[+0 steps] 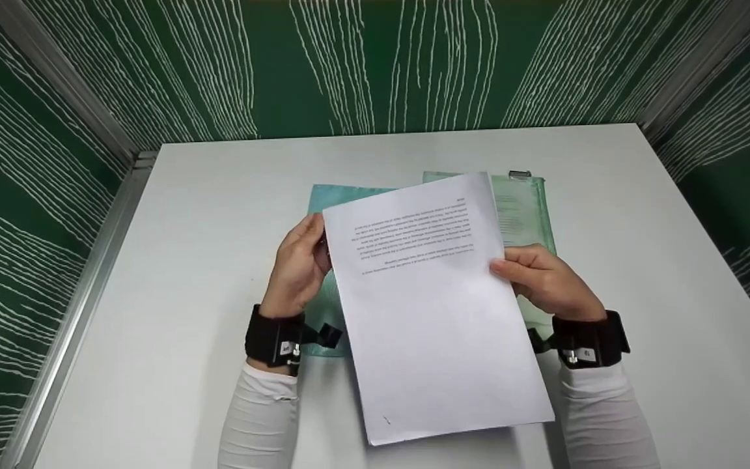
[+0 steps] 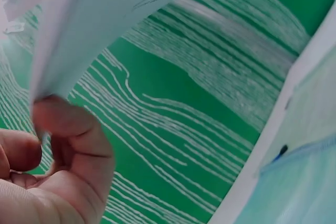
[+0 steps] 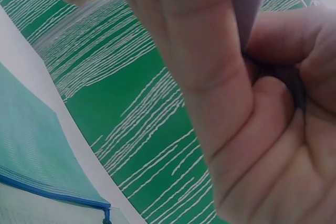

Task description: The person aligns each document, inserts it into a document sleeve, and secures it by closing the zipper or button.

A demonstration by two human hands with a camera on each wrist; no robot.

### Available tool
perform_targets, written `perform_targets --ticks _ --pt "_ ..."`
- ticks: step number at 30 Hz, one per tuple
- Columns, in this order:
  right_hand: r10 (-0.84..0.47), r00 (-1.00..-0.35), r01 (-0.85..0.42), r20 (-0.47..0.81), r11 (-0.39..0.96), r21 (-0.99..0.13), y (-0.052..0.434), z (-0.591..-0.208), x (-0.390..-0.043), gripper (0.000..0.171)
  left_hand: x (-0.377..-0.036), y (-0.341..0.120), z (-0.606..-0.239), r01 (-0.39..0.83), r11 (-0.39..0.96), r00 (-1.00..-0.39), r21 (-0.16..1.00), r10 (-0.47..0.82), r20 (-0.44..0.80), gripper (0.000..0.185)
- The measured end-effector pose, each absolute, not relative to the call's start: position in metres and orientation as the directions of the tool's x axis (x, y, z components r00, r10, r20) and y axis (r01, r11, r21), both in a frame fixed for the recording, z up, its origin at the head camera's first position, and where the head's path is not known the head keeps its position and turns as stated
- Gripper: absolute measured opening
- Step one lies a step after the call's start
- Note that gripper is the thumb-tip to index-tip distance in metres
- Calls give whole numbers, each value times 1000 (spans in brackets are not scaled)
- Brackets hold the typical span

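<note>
A stack of white printed paper [image 1: 430,299] hangs above the white table [image 1: 206,215], held by both hands. My left hand [image 1: 300,264] pinches its left edge, and the left wrist view shows the thumb [image 2: 68,129] against the sheet [image 2: 105,19]. My right hand [image 1: 541,277] grips the right edge, thumb on top; in the right wrist view the fingers [image 3: 210,51] curl round the paper's edge [image 3: 247,3]. Beneath the paper lie two translucent green mesh zip pouches, one on the left [image 1: 336,195] and one on the right [image 1: 521,208].
Green walls with white line patterns [image 1: 375,65] close in the table on three sides, with metal frame posts [image 1: 56,71] at the corners. A metal clip [image 1: 519,174] sits at the right pouch's top edge. A blue zip [image 3: 52,195] runs along a pouch.
</note>
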State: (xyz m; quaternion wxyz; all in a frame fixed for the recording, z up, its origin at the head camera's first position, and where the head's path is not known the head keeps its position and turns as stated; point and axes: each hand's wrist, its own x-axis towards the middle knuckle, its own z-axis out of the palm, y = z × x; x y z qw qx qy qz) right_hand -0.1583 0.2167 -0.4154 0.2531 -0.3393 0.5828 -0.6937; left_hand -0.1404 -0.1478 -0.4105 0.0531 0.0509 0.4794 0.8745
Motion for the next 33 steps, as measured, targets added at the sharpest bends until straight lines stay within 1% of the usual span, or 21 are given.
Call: perform_targets --ticks 5,8,10,13,17,21,24,28,33 --pt "-726 -673 -25 142 -169 -985 220 -413 -158 36 -141 -145 -411 -35 -484 -987 874 153 45 40" --pt "-718 -681 -8 142 -186 -983 224 -411 -158 37 -142 -143 -412 -31 -443 -988 896 148 39 36" --pt "-708 -690 -7 150 -202 -979 228 -409 -158 37 -143 -141 -414 -24 -385 -989 923 147 35 33" --pt "-684 -713 -7 156 -215 -976 236 -406 -158 38 -146 -138 -418 -25 -247 -988 969 151 14 29" --pt "-637 -757 -14 147 -210 -978 247 -404 -157 37 -148 -131 -425 -64 12 -986 998 155 -65 24" --pt "-564 -813 -24 142 -211 -977 257 -403 -155 35 -147 -122 -432 -75 257 -977 964 175 -123 25" --pt "-489 -860 -31 141 -227 -973 264 -402 -153 33 -146 -114 -437 -19 395 -969 918 219 -115 26" --pt "-398 -906 -50 141 -230 -972 273 -401 -151 31 -148 -103 -443 73 529 -954 845 283 -95 27" --pt "-315 -941 -64 121 -185 -981 285 -402 -150 32 -150 -87 -449 106 644 -944 758 305 -128 30"
